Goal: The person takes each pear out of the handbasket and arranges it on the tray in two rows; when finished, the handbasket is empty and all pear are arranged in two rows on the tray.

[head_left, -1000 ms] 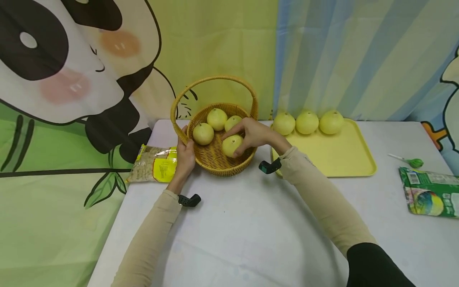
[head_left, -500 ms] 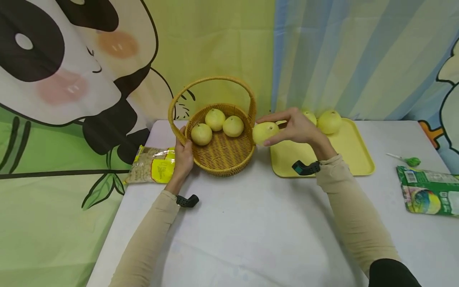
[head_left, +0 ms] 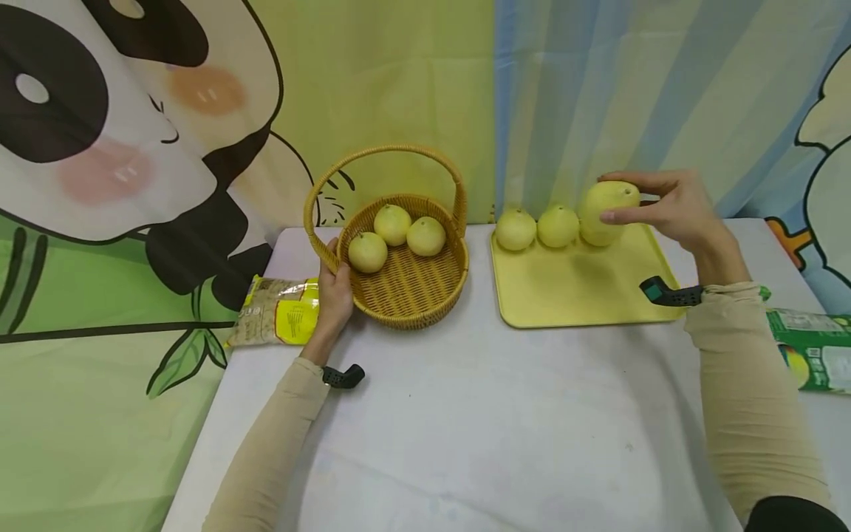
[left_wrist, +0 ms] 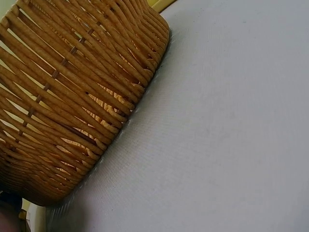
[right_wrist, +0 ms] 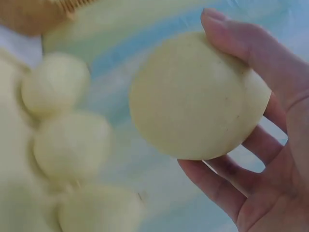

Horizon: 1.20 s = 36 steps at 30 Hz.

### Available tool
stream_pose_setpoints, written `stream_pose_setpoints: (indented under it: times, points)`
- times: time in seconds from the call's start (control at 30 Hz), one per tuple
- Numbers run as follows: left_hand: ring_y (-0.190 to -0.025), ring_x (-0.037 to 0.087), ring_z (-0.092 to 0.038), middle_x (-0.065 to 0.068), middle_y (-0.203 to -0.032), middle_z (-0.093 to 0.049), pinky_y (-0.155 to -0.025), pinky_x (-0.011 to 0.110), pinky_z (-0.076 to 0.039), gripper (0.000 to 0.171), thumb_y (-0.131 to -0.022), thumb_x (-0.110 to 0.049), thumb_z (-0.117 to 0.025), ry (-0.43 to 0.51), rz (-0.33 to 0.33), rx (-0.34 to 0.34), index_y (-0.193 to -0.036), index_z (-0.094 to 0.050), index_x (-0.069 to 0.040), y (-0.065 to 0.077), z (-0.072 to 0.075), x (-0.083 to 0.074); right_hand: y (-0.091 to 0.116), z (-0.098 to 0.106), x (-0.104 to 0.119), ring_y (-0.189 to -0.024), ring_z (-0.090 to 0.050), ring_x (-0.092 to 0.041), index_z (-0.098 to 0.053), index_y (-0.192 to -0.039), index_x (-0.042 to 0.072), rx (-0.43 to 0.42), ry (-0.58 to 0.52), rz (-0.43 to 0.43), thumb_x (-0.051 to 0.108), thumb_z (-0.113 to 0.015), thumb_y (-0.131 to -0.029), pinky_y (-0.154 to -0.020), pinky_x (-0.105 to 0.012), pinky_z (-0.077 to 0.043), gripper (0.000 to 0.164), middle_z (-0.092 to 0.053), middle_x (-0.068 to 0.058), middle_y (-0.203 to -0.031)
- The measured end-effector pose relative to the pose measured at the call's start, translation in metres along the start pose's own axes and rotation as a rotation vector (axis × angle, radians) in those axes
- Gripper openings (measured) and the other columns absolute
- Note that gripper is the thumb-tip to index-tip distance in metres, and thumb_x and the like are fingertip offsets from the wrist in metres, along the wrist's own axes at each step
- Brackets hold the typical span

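Note:
In the head view my left hand point(head_left: 335, 297) grips the left side of a woven basket point(head_left: 411, 297) near the base of its arched handle. Three round pale-yellow melons point(head_left: 392, 224) lie in the basket. My right hand point(head_left: 688, 210) holds another melon point(head_left: 618, 193) above the back of a yellow tray point(head_left: 572, 299), thumb on one side and fingers on the other. A row of three melons point(head_left: 515, 229) stands along the tray's back edge; the held one partly hides the rightmost. In the left wrist view the basket's wall point(left_wrist: 87, 96) fills the upper left.
A yellow-labelled bag of grain-like bits point(head_left: 279, 314) lies left of the basket. On the right is a green packet point(head_left: 814, 347), partly hidden by my right forearm. A printed curtain point(head_left: 399, 89) hangs behind the white table point(head_left: 465, 414).
My right hand has lifted a melon out of the basket and carried it rightward over the tray. My left hand keeps its hold on the basket. The view has shifted slightly.

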<state>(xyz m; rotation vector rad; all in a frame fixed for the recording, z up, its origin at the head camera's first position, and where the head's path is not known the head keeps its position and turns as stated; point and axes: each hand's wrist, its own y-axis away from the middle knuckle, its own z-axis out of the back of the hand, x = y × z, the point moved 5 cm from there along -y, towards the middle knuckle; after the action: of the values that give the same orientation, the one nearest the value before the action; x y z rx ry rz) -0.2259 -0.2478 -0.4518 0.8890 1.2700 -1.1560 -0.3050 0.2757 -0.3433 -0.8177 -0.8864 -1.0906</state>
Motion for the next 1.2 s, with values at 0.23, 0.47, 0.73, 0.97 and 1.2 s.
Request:
stream_pose_setpoints:
  times: [0.23,0.47,0.73,0.97,1.2]
  points:
    - [-0.158,0.021,-0.033,0.011,-0.173,-0.031,-0.133,0.036,-0.025,0.057,-0.111,-0.008,-0.033,-0.005,-0.035,-0.016,-0.167,-0.025,-0.013,-0.007,0.004,0.014,0.001,0.053,-0.039,-0.143,-0.048,-0.013,-0.064,-0.149,0.017,-0.081,0.07,-0.16,0.016,-0.084,-0.091,-0.082,-0.003,-0.048,0.061,-0.061,0.014,-0.15]
    - [-0.157,0.021,-0.034,0.012,-0.172,-0.032,-0.133,0.038,-0.027,0.057,-0.111,-0.01,-0.033,0.0,-0.064,-0.01,-0.167,-0.026,-0.012,-0.007,0.005,0.014,0.007,0.073,-0.085,-0.112,-0.054,0.006,-0.062,-0.15,0.027,-0.14,0.084,-0.312,0.032,-0.086,-0.09,-0.101,-0.01,-0.047,0.065,-0.066,0.029,-0.128]
    - [-0.159,0.022,-0.03,0.013,-0.174,-0.03,-0.134,0.039,-0.024,0.057,-0.11,-0.01,-0.032,0.013,-0.038,-0.007,-0.167,-0.025,-0.01,-0.006,0.002,0.019,0.009,0.063,-0.121,-0.139,-0.046,-0.02,-0.054,-0.157,0.03,-0.065,0.182,-0.391,0.05,-0.081,-0.091,-0.123,-0.06,-0.038,0.074,-0.055,0.017,-0.156]
    - [-0.16,0.022,-0.029,0.014,-0.173,-0.029,-0.134,0.039,-0.024,0.059,-0.11,-0.009,-0.032,0.001,-0.04,-0.009,-0.168,-0.022,-0.007,-0.006,0.003,0.021,0.004,0.056,-0.133,-0.129,-0.047,-0.016,-0.05,-0.16,0.03,-0.003,0.249,-0.385,0.055,-0.077,-0.092,-0.1,-0.031,-0.047,0.077,-0.049,0.004,-0.161]
    - [-0.16,0.023,-0.03,0.012,-0.174,-0.028,-0.134,0.04,-0.024,0.057,-0.112,-0.01,-0.031,-0.002,-0.048,0.0,-0.168,-0.022,-0.009,-0.006,0.003,0.02,-0.004,0.046,-0.131,-0.142,-0.038,-0.035,-0.039,-0.166,0.026,0.069,0.26,-0.376,0.058,-0.071,-0.096,-0.107,-0.045,-0.045,0.083,-0.03,-0.01,-0.174]
